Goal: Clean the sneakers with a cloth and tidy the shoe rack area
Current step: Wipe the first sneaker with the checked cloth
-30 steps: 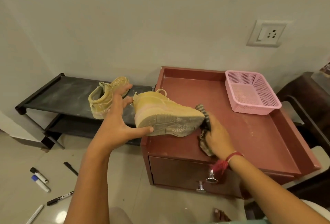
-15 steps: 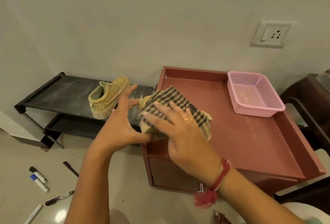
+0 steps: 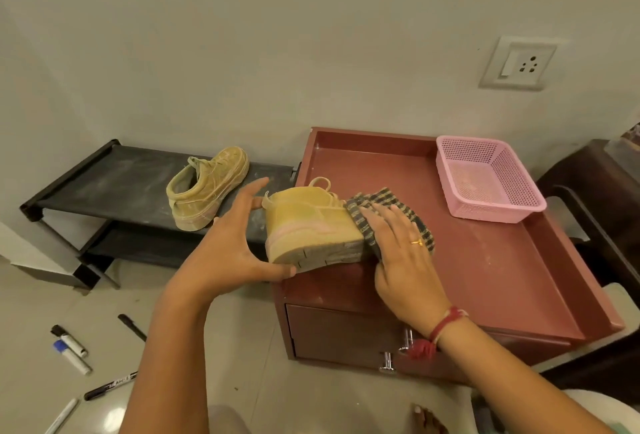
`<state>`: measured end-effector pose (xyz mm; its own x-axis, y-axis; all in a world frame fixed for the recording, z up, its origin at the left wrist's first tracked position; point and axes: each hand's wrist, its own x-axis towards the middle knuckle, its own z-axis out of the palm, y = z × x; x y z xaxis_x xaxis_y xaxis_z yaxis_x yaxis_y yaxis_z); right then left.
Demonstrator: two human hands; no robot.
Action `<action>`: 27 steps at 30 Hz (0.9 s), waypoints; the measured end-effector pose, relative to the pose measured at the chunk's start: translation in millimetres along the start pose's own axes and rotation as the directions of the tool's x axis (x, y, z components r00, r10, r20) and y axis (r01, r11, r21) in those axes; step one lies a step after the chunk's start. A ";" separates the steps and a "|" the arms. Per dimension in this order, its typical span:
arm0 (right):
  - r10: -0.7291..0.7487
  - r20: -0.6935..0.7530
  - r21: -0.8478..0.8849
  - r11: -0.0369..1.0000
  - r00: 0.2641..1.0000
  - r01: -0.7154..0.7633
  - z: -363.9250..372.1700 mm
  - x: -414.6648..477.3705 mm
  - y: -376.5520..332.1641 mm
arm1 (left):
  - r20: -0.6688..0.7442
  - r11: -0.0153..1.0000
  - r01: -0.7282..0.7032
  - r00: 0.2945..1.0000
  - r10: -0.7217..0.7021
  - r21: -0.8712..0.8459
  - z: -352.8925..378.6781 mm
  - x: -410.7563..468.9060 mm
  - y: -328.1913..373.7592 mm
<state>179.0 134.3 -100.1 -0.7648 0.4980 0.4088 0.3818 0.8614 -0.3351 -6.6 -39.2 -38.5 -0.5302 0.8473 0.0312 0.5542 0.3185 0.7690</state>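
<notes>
A tan sneaker [image 3: 304, 222] lies on its side at the left front corner of the maroon cabinet top [image 3: 485, 260], sole facing me. My left hand [image 3: 228, 250] holds its heel, thumb under the sole and fingers behind the heel. My right hand [image 3: 401, 253] presses a black-and-beige checked cloth [image 3: 388, 205] flat against the toe end with straight fingers. The second tan sneaker [image 3: 207, 187] stands on the dusty black shoe rack [image 3: 104, 177] to the left.
A pink plastic basket [image 3: 488, 180] sits at the cabinet's back right. Several markers [image 3: 71, 347] lie scattered on the tiled floor at lower left. A dark chair [image 3: 595, 191] stands right of the cabinet. A wall socket [image 3: 517, 63] is above.
My right hand slid the cloth from over the sneaker's side to its toe end on the right. The sneaker's side and sole show again. My left hand stays at the heel.
</notes>
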 end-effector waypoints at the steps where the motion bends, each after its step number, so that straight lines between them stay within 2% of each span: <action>1: 0.016 -0.005 0.024 1.000 1.000 -0.016 2.5 -0.8 2.5 | 0.004 1.000 0.007 1.000 -0.007 0.018 0.6 0.8 0.3; 4: 0.163 0.004 0.172 0.972 0.987 -0.161 9.6 1.2 22.4 | 0.012 0.995 0.031 0.999 -0.033 0.096 1.7 0.7 -2.1; 6: 0.273 0.097 0.355 0.889 0.957 -0.290 9.7 8.2 40.8 | 0.012 0.990 0.038 0.999 -0.040 0.136 2.9 -0.2 -3.0; 8: 0.296 0.193 0.420 0.837 0.936 -0.351 6.3 15.5 50.2 | 0.009 0.988 0.027 1.000 -0.029 0.151 3.9 -0.1 -1.7; 10: 0.305 0.254 0.361 0.851 0.918 -0.382 3.2 20.0 57.3 | 0.007 0.989 0.016 1.000 -0.017 0.150 5.2 1.3 1.0; 12: 0.354 0.328 0.233 0.868 0.876 -0.438 1.1 25.6 64.1 | 0.004 0.986 0.005 1.000 -0.006 0.169 3.1 0.2 0.1; 13: 0.373 0.358 0.168 0.876 0.856 -0.452 -4.1 26.8 71.1 | 0.001 0.980 -0.022 1.000 0.022 0.197 5.3 0.2 1.7; 15: 0.371 0.411 0.149 0.874 0.833 -0.463 -12.5 31.2 79.2 | -0.013 0.956 -0.068 0.997 0.075 0.286 7.6 -1.8 3.0; 16: 0.378 0.411 0.153 0.868 0.829 -0.472 -15.5 34.5 81.2 | -0.029 0.938 -0.093 0.994 0.108 0.333 8.7 -2.0 4.0; 18: 0.432 0.321 0.118 0.865 0.843 -0.488 -25.0 38.0 82.4 | -0.057 0.909 -0.133 0.984 0.168 0.394 14.2 0.0 8.5; 21: 0.508 0.047 0.190 0.841 0.860 -0.507 -50.6 39.2 79.6 | -0.079 0.845 -0.193 0.961 0.266 0.499 20.3 5.7 13.3; 23: 0.437 -0.073 0.341 0.856 0.897 -0.389 -75.6 41.3 72.5 | -0.107 0.788 -0.177 0.950 0.293 0.590 22.1 9.6 13.8; 24: 0.369 -0.071 0.440 0.845 0.927 -0.303 -88.6 43.3 66.2 | -0.115 0.768 -0.160 0.950 0.291 0.620 23.1 11.2 13.5; 27: 0.071 0.083 0.635 0.765 0.994 -0.108 -113.5 47.7 41.3 | -0.104 0.716 -0.158 0.946 0.307 0.680 25.7 13.0 14.9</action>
<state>217.2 205.0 1.9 -0.7760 0.5481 0.3122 0.0446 0.5413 -0.8396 11.2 -12.5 -43.1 -0.3977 0.8553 0.3320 0.9170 0.3829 0.1121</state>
